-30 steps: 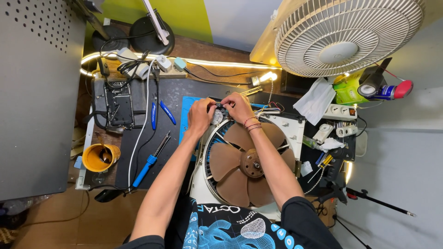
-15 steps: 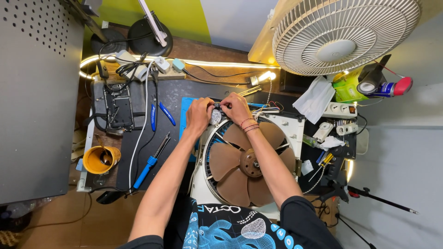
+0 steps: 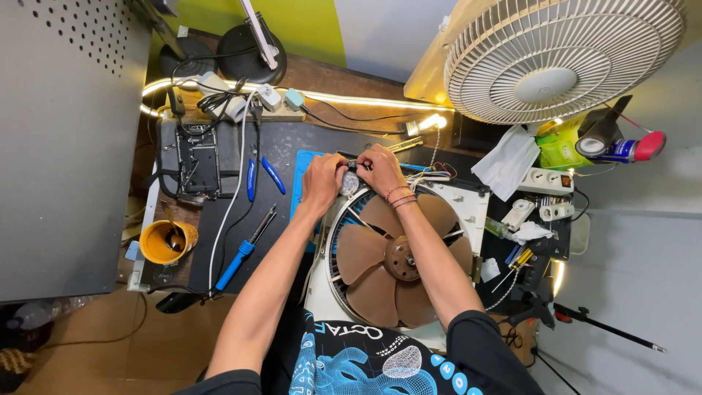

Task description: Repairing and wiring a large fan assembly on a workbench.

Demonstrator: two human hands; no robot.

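A white box fan (image 3: 468, 208) with brown blades (image 3: 384, 256) lies flat in front of me. At its far edge, my left hand (image 3: 324, 178) and my right hand (image 3: 379, 168) meet over a small round grey part (image 3: 349, 183). Both hands pinch this part from either side, with thin wires (image 3: 428, 177) running off to the right. A blue mat (image 3: 301, 172) shows under my left hand. My fingers hide most of the part.
A blue-handled soldering iron (image 3: 245, 249), blue pliers (image 3: 262, 177) and a yellow cup (image 3: 167, 241) lie left. An opened device (image 3: 196, 161) sits far left. A white standing fan (image 3: 559, 55), power strip (image 3: 545, 181), spray can (image 3: 632, 150) and cloth (image 3: 508, 161) crowd the right.
Both hands stay on the small part at the fan's far edge, with only slight finger shifts. The view has tilted a little.
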